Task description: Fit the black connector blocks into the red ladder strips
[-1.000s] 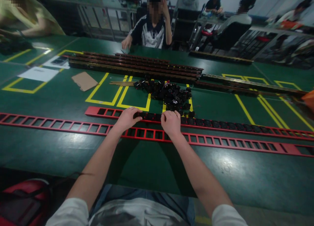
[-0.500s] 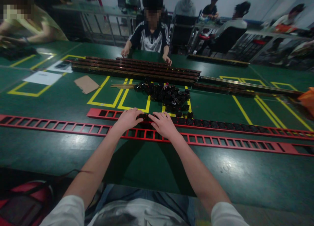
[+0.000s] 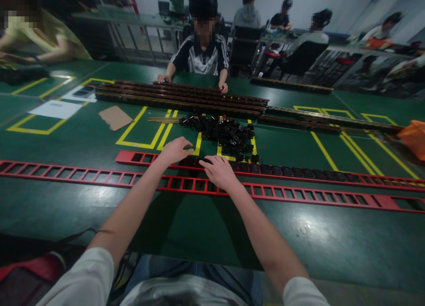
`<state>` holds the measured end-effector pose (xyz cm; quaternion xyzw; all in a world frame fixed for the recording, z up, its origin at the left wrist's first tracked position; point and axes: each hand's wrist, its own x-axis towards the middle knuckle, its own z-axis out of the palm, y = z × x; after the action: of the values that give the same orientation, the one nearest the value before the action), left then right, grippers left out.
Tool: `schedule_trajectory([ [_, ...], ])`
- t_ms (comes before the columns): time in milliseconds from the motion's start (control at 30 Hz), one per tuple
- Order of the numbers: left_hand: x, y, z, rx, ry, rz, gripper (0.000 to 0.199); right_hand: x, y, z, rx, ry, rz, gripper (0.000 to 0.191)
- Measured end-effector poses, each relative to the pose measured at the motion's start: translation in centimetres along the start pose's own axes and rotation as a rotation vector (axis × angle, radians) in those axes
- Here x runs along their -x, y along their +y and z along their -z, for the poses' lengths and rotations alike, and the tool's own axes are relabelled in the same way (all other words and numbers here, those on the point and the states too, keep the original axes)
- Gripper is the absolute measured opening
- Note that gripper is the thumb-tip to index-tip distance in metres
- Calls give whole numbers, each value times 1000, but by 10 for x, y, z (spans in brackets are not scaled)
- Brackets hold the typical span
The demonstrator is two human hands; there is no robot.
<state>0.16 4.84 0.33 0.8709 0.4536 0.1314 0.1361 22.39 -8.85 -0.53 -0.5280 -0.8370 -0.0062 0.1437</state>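
In the head view my left hand (image 3: 175, 150) hovers over the left part of the rear red slotted strip (image 3: 123, 156), its thumb and fingers apart and nothing visible between them. My right hand (image 3: 218, 171) lies palm down just beside it, fingers stretched over the same strip near small black square parts. A row of these black square parts (image 3: 275, 170) fills slots to the right of my hand. Beyond my hands lies a loose pile of black parts (image 3: 229, 135). Nearer to me, a second red slotted strip (image 3: 381, 202) passes under my wrists, its slots showing green table.
Long dark strips (image 3: 182, 95) lie stacked across the table, with a person's hands at their far side. A cardboard piece (image 3: 115, 118), a paper sheet (image 3: 56, 109) and thin tan sticks (image 3: 162, 119) lie to the left. An orange bag (image 3: 413, 140) sits far right.
My left hand has lifted off the rear strip and moved slightly up, its fingers away from the black parts. My right hand stays near the same slots. The view has shifted slightly.
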Motion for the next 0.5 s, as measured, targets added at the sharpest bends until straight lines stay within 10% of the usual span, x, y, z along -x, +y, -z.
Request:
schedule_trajectory([
  [167,-69,-41,0,5,278,145,56,1,0,-1,3,-3,-8,40],
  [333,-109,-68,0,-2,132,126,60,1,-1,1,-4,-11,-7,40],
  [500,-98,-66,0,9,153,151,42,0,-2,2,-16,-19,-11,41],
])
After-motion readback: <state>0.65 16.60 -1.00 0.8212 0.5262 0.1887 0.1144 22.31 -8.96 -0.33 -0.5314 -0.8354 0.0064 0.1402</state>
